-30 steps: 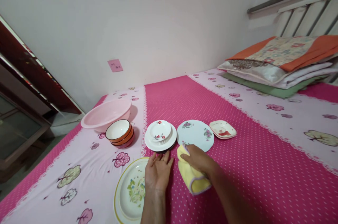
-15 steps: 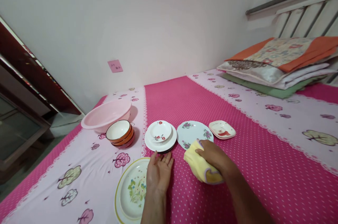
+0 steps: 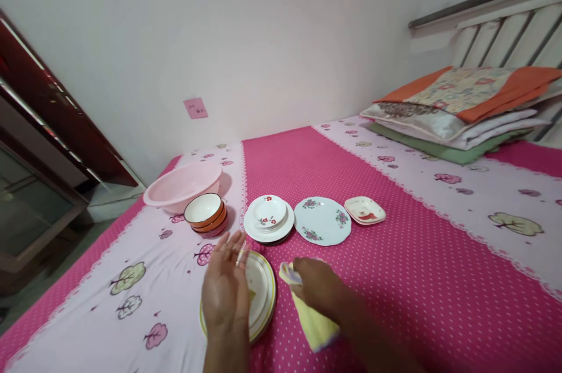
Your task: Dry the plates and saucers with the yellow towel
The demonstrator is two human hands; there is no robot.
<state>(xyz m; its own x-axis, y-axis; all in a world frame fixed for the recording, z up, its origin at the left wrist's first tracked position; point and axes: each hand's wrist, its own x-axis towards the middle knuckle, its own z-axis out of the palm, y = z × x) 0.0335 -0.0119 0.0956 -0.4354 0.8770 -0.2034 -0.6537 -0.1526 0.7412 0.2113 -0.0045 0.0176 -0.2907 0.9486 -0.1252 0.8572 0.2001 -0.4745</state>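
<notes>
My left hand [image 3: 227,279] is palm up with its fingers spread, holding nothing. It hovers over a large yellow-rimmed plate [image 3: 268,308] and covers much of it. My right hand [image 3: 317,282] grips a yellow cloth [image 3: 315,323] with a purple edge, right of that plate. Beyond my hands stand a stack of white plates with red flowers [image 3: 268,215], a pale scalloped plate with purple flowers [image 3: 325,221] and small squarish dishes [image 3: 365,210] with a red print.
Stacked orange-sided bowls [image 3: 204,212] stand at the left, with a pink basin [image 3: 182,185] behind. Folded bedding [image 3: 461,106] is piled at the far right by a white slatted rail. The pink patterned sheet [image 3: 421,291] lies underneath, with a wall at the back.
My left hand has moved left over the yellow-rimmed plate. My right hand has brought the cloth left and nearer, off the scalloped plate's edge. The view has shifted slightly.
</notes>
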